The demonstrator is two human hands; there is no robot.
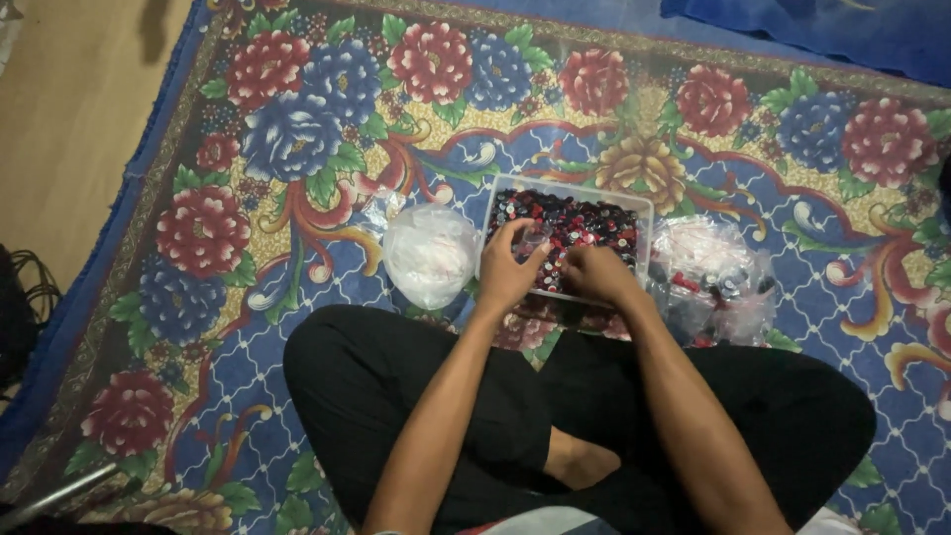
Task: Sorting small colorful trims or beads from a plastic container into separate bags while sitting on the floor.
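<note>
A clear rectangular plastic tray lies on the floral carpet in front of my crossed legs. It is filled with several small red, black and white pieces. My left hand rests at the tray's near left edge, and its fingers pinch a small clear piece. My right hand lies over the near middle of the tray, fingers curled down into the pieces. Whether it holds one is hidden.
A bunched clear plastic bag sits left of the tray. Another clear bag holding red and black pieces sits to the right. My legs in black trousers cross below. Bare floor lies at the far left, blue cloth at the top right.
</note>
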